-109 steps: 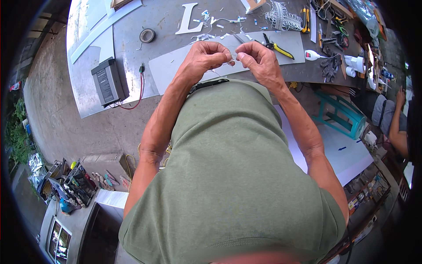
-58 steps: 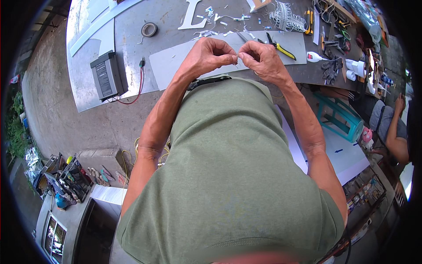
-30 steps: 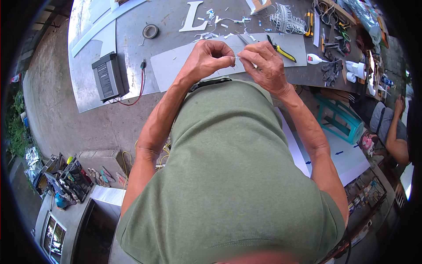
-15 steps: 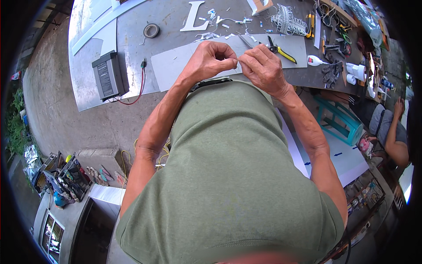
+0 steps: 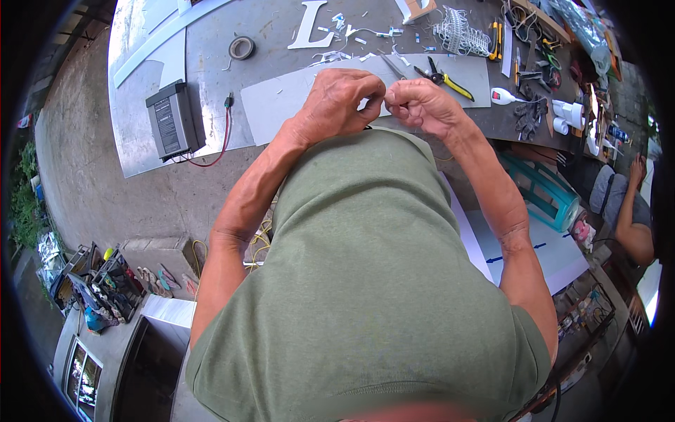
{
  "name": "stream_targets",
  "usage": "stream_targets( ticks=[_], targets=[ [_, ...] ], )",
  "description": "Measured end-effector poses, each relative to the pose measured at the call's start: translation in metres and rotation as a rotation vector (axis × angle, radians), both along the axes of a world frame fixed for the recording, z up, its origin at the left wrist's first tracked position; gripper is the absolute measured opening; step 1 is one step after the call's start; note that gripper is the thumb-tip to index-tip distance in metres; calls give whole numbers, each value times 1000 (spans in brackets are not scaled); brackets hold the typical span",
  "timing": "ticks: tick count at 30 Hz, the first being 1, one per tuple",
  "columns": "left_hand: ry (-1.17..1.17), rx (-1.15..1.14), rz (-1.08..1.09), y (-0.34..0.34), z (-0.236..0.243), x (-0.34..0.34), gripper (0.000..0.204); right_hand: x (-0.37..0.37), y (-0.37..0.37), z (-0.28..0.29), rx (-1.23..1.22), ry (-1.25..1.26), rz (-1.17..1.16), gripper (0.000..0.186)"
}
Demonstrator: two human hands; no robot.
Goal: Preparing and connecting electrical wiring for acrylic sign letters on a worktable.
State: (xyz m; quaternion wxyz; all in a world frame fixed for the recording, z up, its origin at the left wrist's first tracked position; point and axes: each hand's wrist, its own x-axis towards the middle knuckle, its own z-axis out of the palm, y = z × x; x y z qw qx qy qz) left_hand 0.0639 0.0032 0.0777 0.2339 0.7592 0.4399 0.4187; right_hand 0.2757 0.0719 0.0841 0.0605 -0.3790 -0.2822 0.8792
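My left hand (image 5: 342, 100) and my right hand (image 5: 426, 105) meet close together above the near edge of a grey sheet (image 5: 278, 105). Both are closed, thumbs and fingertips pinched near each other. Whatever sits between the fingertips is too small and too covered to name. Just beyond my right hand lie yellow-handled cutters (image 5: 450, 83) and a pointed metal blade (image 5: 394, 67). Past the sheet's far edge are a white letter-shaped piece (image 5: 309, 27) and scattered small white LED modules (image 5: 344, 28) with thin wires.
At left stand a dark power supply box (image 5: 171, 121) with red and black leads and a tape roll (image 5: 241, 48). A bundle of white wired modules (image 5: 460, 34), a glove (image 5: 529, 119) and tools lie to the right. A teal stool (image 5: 541, 193) and another person (image 5: 622, 204) are beyond.
My left hand has turned, its back now more upward, and shifted slightly right. My right hand has rolled so its curled fingers show, and both stay close together.
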Motion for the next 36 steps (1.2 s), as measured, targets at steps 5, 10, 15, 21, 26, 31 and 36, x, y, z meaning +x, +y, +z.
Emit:
stream_targets(
  ticks=[5, 10, 15, 21, 26, 31, 36],
  targets=[
    [-226, -451, 34, -5, 7, -12, 6, -5, -19, 15, 709, -216, 19, 19],
    [-376, -708, 15, -5, 4, -16, 9, -6, -23, 19, 1852, -213, 14, 28],
    [-381, -729, -10, -4, 5, -16, 10, -8, -28, 16, 2054, -229, 58, 27],
    [-363, -711, -27, -6, 2, -14, 10, -9, -29, 11, 2156, -225, 83, 21],
    [-369, -649, -18, -9, 5, -12, 10, -14, -30, 13, 1977, -208, 34, 19],
    [-201, -371, 30, -11, 10, -5, 8, -17, -33, 24, 588, -341, -22, 12],
    [-265, -497, 46, -10, 10, -8, 7, -4, -21, 12, 183, -109, 25, 17]
  ],
)
